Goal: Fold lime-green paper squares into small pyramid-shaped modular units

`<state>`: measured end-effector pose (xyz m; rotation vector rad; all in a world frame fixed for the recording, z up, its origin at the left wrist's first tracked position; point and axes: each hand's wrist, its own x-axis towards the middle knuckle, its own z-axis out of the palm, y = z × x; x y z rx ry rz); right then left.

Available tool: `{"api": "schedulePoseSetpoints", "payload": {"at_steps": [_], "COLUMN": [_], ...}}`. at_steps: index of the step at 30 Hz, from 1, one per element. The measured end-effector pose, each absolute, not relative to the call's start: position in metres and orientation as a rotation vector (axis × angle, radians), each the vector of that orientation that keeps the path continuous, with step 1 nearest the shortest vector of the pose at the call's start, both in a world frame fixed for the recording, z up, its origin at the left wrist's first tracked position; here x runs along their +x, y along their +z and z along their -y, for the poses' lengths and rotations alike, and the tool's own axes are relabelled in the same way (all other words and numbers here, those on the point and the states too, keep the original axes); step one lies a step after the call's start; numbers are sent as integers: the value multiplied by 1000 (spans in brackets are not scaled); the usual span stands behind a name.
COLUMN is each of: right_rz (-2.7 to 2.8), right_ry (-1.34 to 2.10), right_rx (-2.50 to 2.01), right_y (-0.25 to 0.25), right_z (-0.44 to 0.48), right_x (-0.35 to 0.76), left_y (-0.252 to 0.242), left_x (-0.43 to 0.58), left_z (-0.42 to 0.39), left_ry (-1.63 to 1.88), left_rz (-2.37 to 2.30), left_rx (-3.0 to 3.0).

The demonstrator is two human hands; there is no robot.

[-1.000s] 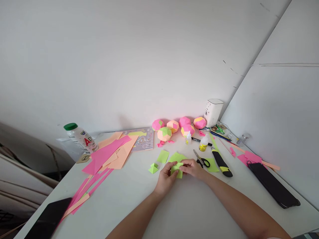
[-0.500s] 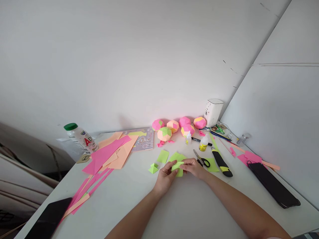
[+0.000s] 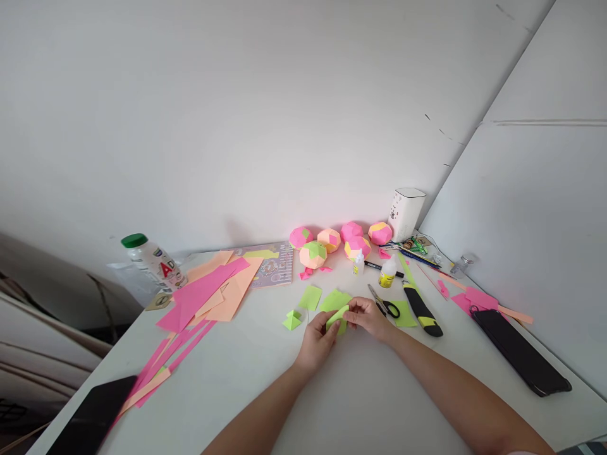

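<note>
Between my two hands is a piece of green paper (image 3: 337, 318), bent along a fold. My left hand (image 3: 317, 340) pinches its left side with thumb and fingers. On the right edge, my right hand (image 3: 370, 319) grips it between thumb and fingertips. Part of the paper is hidden by the fingers. Just beyond the hands lie a green paper square (image 3: 310, 297) and another green sheet (image 3: 334, 299). A small folded green paper piece (image 3: 292, 320) rests left of my left hand. Scissors (image 3: 385, 303) lie beside my right hand.
Several faceted paper balls (image 3: 313, 254) sit along the wall, with glue bottles (image 3: 387, 273) in front. A yellow-black cutter (image 3: 422, 309) and a black case (image 3: 521, 351) are on the right. Pink and orange sheets (image 3: 203, 291), a bottle (image 3: 154, 262) and a phone (image 3: 92, 414) are leftward.
The green paper in my hands has gone from nearly flat to bent, its upper part tilted into a narrower strip. Both hands stay at almost the same place.
</note>
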<state>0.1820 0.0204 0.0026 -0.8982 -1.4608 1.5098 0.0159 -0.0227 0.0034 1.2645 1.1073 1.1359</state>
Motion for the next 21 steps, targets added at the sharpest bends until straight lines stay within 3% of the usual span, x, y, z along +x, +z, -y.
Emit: {"api": "schedulePoseSetpoints", "payload": {"at_steps": [21], "right_rz": [1486], "right_ry": [1513], "right_rx": [-866], "right_y": [1], "right_z": [-21], "right_x": [183], "left_y": [8], "left_x": [16], "left_z": [26], "left_ry": [1026], "left_rz": [-1099], "left_rx": [1257]}}
